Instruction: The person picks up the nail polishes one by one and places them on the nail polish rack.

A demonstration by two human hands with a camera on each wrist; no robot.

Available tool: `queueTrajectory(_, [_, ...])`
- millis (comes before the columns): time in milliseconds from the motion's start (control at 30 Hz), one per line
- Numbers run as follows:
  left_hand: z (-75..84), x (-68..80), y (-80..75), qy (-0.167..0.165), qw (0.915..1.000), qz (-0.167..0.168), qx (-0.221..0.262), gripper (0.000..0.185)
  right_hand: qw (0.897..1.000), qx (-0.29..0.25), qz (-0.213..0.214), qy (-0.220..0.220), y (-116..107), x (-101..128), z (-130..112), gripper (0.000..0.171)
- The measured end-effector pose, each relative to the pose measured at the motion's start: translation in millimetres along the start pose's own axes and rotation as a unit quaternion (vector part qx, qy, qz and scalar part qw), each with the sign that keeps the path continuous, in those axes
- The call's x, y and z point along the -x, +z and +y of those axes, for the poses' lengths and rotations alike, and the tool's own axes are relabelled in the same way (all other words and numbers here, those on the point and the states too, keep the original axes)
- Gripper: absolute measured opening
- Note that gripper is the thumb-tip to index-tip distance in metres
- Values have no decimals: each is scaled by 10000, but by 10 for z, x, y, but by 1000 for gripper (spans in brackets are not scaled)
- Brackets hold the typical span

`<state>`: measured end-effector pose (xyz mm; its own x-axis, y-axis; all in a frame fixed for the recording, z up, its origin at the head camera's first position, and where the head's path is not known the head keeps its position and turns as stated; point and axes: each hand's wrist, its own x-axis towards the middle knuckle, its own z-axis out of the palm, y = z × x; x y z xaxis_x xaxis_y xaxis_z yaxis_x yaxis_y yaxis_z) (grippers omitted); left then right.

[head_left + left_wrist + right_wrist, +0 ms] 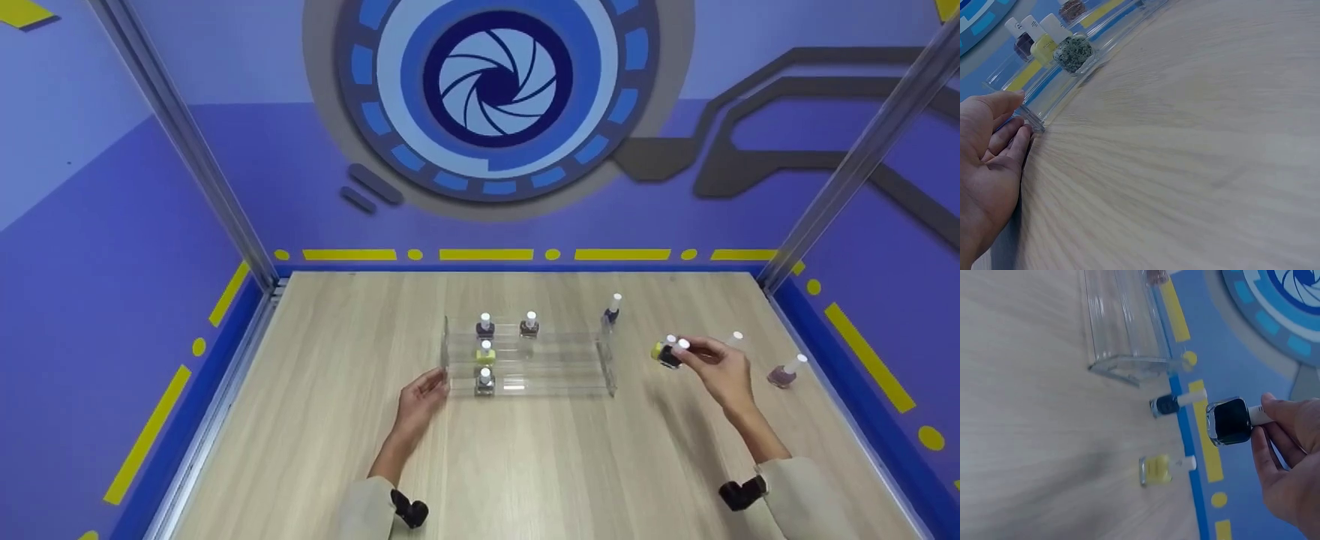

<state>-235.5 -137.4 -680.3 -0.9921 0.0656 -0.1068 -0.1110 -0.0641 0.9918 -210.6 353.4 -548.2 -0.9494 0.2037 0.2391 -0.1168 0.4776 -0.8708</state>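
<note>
My right hand (721,371) pinches the white cap of a dark nail polish bottle (1232,422) between thumb and fingers, above the table to the right of a clear tiered rack (1123,363). Behind it in the head view, a yellow nail polish bottle (1156,469) stands on the table. My left hand (421,401) is at the rack's left end, fingertips right at the side panel (1030,117). The rack's left part bears a glittery green-grey bottle (1074,53), a yellow bottle (1044,49) and a dark purple bottle (1023,46); a brownish glitter bottle (1072,10) sits farther along.
A dark blue bottle (612,311) stands by the rack's back right corner. A mauve bottle (783,375) stands near the table's right edge, and another white cap (736,339) shows behind my right hand. Metal posts (832,180) and printed walls enclose the wooden table (540,465).
</note>
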Motion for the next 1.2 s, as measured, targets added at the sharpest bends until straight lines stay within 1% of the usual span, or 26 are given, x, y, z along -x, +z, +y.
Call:
queueTrajectory(167, [5,-10,-3,29,10000,-78,32,50,9982,-277,-415,-318,176,20,-134,28])
queueTrajectory(233, [7,-12,-2,-14,10000,-55,38,50,9971,-360,-605,-291,242,40,-218,28])
queueTrajectory(333, [7,-8,-1,-23,10000,-35,27,49,9950,-494,-835,-224,347,38,-260,29])
queueTrajectory(433, [18,-11,8,-26,10000,-53,25,50,9938,-534,-968,-115,452,11,-291,29])
queueTrajectory(467, [22,-13,9,-31,10000,-52,26,50,9935,-577,-979,-94,500,-14,-253,30])
queueTrajectory(733, [4,-1,7,-15,10000,20,51,49,9901,-893,-1073,106,856,-64,-258,29])
queueTrajectory(800, [-6,3,4,31,10000,20,19,49,9892,-935,-1124,143,933,-64,-254,30])
queueTrajectory(933, [-16,3,3,42,9999,-15,121,49,9883,-932,-1195,142,1054,-79,-246,31])
queueTrajectory(1033, [-13,-9,5,54,9999,-53,112,49,9880,-961,-1186,229,1126,-102,-271,29])
queueTrajectory(1133, [-6,-15,5,70,10000,-45,-51,49,9876,-961,-1211,287,1198,-123,-305,30])
queueTrajectory(1200, [1,-18,5,34,9999,17,-147,49,9874,-982,-1192,339,1257,-137,-331,29])
